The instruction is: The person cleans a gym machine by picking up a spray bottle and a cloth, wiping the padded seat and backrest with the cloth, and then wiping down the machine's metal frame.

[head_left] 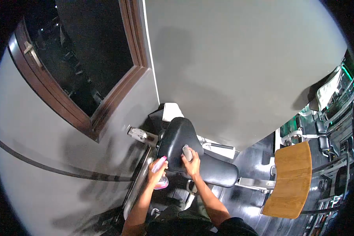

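Spray bottle [162, 183], just beside the near-left side of the backrest pad [175, 137]. Clasped around its neck by the left hand [156, 172], with the bottle slanted and its pink nozzle [164, 158] tipped up toward the pad. In the closed right hand [192, 163], a grey item [187, 152], perhaps a folded cloth, over the near-right part of the backrest pad. Cannot tell whether pressed to the black surface or held just off it. Directly ahead of both grips, the backrest pad itself, long axis running away from the body, most of its length beyond the grey item. Nearer to its middle: the right hand; at its near-left edge: the left. Joining on the right of the backrest pad, a black seat pad [218, 172], long axis pointing sideways. Just behind the backrest pad, a white towel [171, 111]. Well to the right of the backrest pad, a curved wooden panel [289, 179]. Beyond the backrest pad, a plain grey wall [224, 59]; beyond and to its left, a brown-framed window [82, 51].
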Demonstrator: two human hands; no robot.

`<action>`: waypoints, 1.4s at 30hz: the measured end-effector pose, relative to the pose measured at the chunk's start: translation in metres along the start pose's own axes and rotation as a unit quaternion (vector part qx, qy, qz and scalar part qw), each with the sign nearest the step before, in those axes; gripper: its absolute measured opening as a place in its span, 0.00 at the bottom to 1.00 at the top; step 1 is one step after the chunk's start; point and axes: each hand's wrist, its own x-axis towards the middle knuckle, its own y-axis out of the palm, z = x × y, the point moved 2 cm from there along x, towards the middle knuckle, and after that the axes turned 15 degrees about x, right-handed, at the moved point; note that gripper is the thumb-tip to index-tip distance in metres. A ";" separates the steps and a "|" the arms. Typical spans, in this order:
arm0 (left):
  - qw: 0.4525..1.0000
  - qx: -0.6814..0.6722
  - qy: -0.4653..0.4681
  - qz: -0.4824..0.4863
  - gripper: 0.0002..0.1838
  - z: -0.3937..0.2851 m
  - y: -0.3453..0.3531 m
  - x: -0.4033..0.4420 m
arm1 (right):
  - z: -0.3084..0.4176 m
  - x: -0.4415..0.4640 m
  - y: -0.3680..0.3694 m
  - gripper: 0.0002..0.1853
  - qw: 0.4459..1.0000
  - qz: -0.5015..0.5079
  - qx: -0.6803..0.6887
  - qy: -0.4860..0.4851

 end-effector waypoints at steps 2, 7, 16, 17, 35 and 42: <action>1.000 -0.005 -0.007 0.000 0.09 -0.006 0.002 0.001 | -0.019 -0.008 -0.007 0.20 1.000 0.006 0.018 -0.023; 0.999 0.009 -0.017 0.051 0.13 -0.027 0.015 -0.001 | -0.056 -0.008 -0.015 0.20 0.992 -0.002 0.000 0.126; 0.996 -0.039 -0.039 0.075 0.16 -0.057 0.049 0.033 | -0.034 0.032 -0.002 0.18 0.994 -0.054 0.089 0.035; 0.996 -0.024 -0.024 0.083 0.16 -0.058 0.051 0.038 | -0.025 0.033 -0.003 0.18 0.996 -0.026 0.083 0.001; 0.991 -0.014 -0.074 0.107 0.18 -0.075 0.052 0.052 | -0.015 0.053 -0.015 0.18 0.997 0.018 0.053 0.044; 0.990 -0.020 -0.080 0.111 0.22 -0.071 0.053 0.052 | -0.070 0.043 -0.027 0.18 0.998 -0.004 0.000 0.062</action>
